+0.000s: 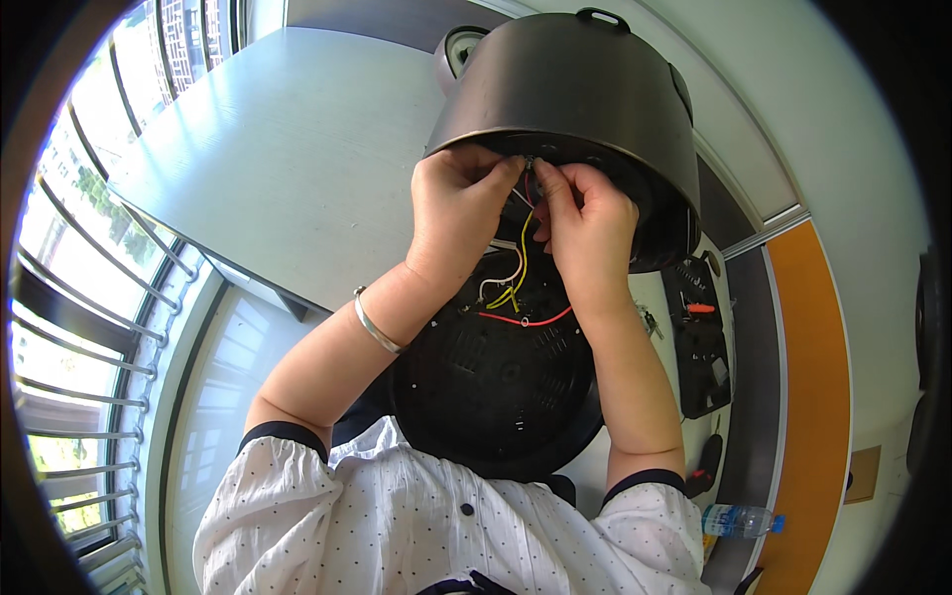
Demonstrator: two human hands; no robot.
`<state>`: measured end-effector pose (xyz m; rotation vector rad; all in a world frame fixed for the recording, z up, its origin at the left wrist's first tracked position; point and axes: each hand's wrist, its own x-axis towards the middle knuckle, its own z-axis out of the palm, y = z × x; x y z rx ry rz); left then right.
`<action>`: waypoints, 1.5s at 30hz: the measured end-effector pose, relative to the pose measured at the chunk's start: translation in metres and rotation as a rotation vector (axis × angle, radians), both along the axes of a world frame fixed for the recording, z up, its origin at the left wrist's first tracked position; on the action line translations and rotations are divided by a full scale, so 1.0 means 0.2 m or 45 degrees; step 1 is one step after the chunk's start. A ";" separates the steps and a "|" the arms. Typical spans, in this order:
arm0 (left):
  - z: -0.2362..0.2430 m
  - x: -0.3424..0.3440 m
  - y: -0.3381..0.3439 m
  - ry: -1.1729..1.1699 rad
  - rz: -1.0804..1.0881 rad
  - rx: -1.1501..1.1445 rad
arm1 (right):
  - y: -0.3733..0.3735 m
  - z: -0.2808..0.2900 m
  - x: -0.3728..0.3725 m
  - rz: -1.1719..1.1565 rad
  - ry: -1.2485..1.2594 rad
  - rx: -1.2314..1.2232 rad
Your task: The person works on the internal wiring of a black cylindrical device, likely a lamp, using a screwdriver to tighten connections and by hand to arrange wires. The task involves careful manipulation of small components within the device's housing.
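Observation:
A dark grey cooker body [565, 89] lies on its side on the table, its hollow underside facing me. My left hand [446, 208] and my right hand [587, 223] meet at the rim of that opening, thumbs and fingers pinched. Between the fingertips is a small metallic wire end [530, 165]; what my left fingers grip is too small to make out. Yellow wires [524, 248], a white wire [491, 284] and a red wire [535, 322] hang below my hands. Under them rests a round black base cover [486, 397] with vent slots, tilted against my lap.
The light table [268, 149] stretches to the left. On the right lie a black tool case [702, 342] with an orange-handled tool [700, 308], and a red-and-black tool [706, 464]. A water bottle [739, 521] lies at lower right. Barred windows [89, 327] line the left side.

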<state>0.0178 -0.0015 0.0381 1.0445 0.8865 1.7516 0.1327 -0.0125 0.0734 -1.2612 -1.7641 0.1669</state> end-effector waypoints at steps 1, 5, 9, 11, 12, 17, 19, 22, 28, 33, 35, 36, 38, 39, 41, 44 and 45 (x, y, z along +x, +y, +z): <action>0.00 0.00 0.00 0.003 0.003 0.004 | 0.00 0.00 -0.01 -0.004 0.009 -0.006; 0.01 0.00 0.00 0.052 0.000 0.002 | -0.01 0.00 -0.01 -0.037 -0.021 0.006; 0.03 -0.01 -0.01 0.088 0.005 -0.035 | 0.00 -0.01 -0.02 -0.084 -0.111 0.051; 0.02 -0.01 0.00 0.070 0.002 -0.022 | 0.01 -0.02 -0.02 -0.117 -0.171 0.079; 0.02 -0.01 0.00 0.049 -0.007 -0.019 | 0.02 -0.03 -0.02 -0.132 -0.200 0.093; 0.03 -0.01 -0.01 0.016 -0.027 -0.037 | 0.02 -0.02 -0.01 -0.125 -0.189 0.075; 0.03 -0.01 -0.02 0.038 -0.037 -0.067 | 0.03 -0.03 0.00 -0.105 -0.140 0.063; 0.04 -0.01 -0.02 -0.012 -0.054 -0.070 | 0.02 -0.03 0.01 -0.090 -0.098 0.040; 0.03 -0.05 -0.01 -0.160 -0.302 -0.269 | 0.03 -0.03 0.01 -0.093 -0.131 -0.075; 0.03 -0.05 -0.01 -0.216 -0.354 -0.267 | -0.03 0.01 0.00 -0.074 -0.084 0.060; 0.04 -0.05 -0.02 -0.205 -0.345 -0.251 | -0.02 0.00 0.00 0.012 -0.099 0.298; 0.03 -0.05 -0.02 -0.208 -0.355 -0.256 | -0.02 -0.01 -0.01 0.057 -0.108 0.415; 0.03 -0.05 -0.02 -0.215 -0.373 -0.265 | -0.03 -0.01 0.00 0.052 -0.199 0.382; 0.03 -0.05 -0.01 -0.197 -0.381 -0.271 | -0.04 -0.01 0.00 0.049 -0.243 0.367; 0.03 -0.06 -0.01 -0.162 -0.397 -0.283 | -0.04 -0.01 -0.01 0.047 -0.271 0.387; 0.02 -0.05 -0.01 -0.137 -0.344 -0.250 | -0.04 -0.01 0.00 0.075 -0.288 0.400; 0.02 -0.05 -0.01 -0.131 -0.354 -0.237 | -0.04 -0.01 0.00 0.082 -0.288 0.407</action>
